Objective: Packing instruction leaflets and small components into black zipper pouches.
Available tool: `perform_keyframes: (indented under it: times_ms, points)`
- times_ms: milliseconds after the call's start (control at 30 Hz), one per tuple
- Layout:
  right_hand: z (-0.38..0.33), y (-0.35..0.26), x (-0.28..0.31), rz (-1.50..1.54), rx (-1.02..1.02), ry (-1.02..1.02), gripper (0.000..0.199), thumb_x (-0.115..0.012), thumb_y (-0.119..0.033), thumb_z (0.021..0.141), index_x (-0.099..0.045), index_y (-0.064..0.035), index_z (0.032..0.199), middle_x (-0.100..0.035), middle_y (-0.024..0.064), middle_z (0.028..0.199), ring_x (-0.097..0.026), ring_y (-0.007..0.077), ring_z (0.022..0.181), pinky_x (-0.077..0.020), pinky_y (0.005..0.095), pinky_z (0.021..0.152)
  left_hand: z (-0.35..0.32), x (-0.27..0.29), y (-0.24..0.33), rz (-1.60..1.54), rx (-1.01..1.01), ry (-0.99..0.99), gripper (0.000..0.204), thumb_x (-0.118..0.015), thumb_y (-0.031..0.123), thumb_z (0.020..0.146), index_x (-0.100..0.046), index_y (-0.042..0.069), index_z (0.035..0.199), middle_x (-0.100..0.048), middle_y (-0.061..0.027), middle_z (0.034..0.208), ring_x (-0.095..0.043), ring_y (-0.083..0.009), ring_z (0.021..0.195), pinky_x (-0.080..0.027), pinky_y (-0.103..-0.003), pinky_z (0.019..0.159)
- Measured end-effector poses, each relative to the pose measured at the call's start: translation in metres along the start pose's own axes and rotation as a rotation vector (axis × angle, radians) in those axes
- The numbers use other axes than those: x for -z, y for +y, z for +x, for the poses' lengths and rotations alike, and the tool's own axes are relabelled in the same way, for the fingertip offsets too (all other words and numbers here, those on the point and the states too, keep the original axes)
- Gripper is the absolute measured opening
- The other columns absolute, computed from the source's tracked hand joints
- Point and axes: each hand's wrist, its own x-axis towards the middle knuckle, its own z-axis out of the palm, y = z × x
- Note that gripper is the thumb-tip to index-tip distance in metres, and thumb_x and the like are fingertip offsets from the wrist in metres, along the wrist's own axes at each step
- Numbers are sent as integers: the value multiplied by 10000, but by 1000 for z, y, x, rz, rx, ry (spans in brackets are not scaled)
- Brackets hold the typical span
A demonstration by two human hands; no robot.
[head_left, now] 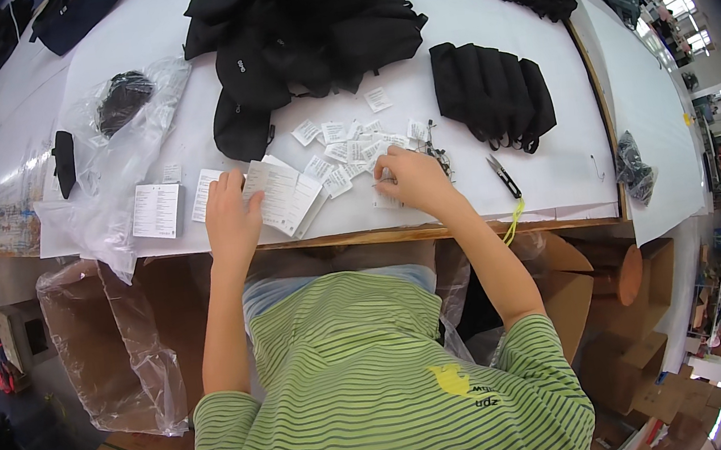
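My left hand [232,218] is at the near edge of the table, its fingers and thumb closed at the left edge of a fanned stack of white printed cards [287,200]. Another printed card [202,196] lies partly behind its fingers. To the right, my right hand [417,184] has thumb and forefinger pinched together above the tabletop; what they hold, if anything, is hidden. Just below those fingertips is a small white label [388,198]. Between and beyond the hands, several small white labels [354,151] lie in a loose heap.
Black fabric caps [301,34] are piled at the back. Folded black pieces [493,92] lie right, above black thread snips [504,177] with a yellow cord. A card stack [157,211] and clear plastic bag [103,180] lie left. Black strings [436,151] sit beside my right hand.
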Motion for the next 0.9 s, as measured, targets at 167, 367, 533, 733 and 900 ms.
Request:
perform_keyframes:
  times_ms: [167, 367, 533, 733, 900]
  points:
    - [4, -9, 5, -19, -28, 2, 125, -686, -210, 760, -646, -95, 788, -573, 37, 773, -590, 241, 703, -466, 368, 639, -1, 14, 12, -149, 141, -46, 266, -601, 142, 853, -522, -16, 1051, -589, -199, 969, -546, -370, 892, -434, -400, 779]
    - [3, -25, 75, 271, -85, 385, 104, -702, -162, 774, -694, -69, 818, -556, 27, 677, -484, 160, 557, -392, 287, 533, -4, 18, 10, -863, 316, -151, 424, -531, 191, 935, -443, -43, 1277, -567, -192, 1198, -548, -244, 1094, -394, -308, 948]
    - [-6, 7, 89, 453, -232, 663, 102, -698, -151, 811, -711, -65, 863, -589, -32, 690, -361, 35, 552, -293, 200, 490, -7, 12, 22, -1011, 288, -138, 468, -502, 181, 949, -378, -65, 1327, -515, -159, 1246, -479, -205, 1156, -342, -296, 1002]
    - [-30, 30, 76, 1181, -313, 653, 92, -510, -103, 932, -547, -19, 924, -576, 36, 809, -415, 74, 577, -342, 225, 543, -14, 3, 36, -1127, 335, -254, 472, -491, 167, 949, -359, -60, 1342, -499, -153, 1262, -454, -210, 1178, -318, -302, 1021]
    - [-43, 17, 60, 1673, -219, 419, 106, -482, -99, 935, -535, -16, 894, -330, -48, 593, -282, 51, 495, -292, 227, 510, -18, -2, 66, -1134, 261, -316, 477, -491, 173, 952, -354, -55, 1347, -499, -145, 1257, -439, -195, 1180, -308, -297, 1026]
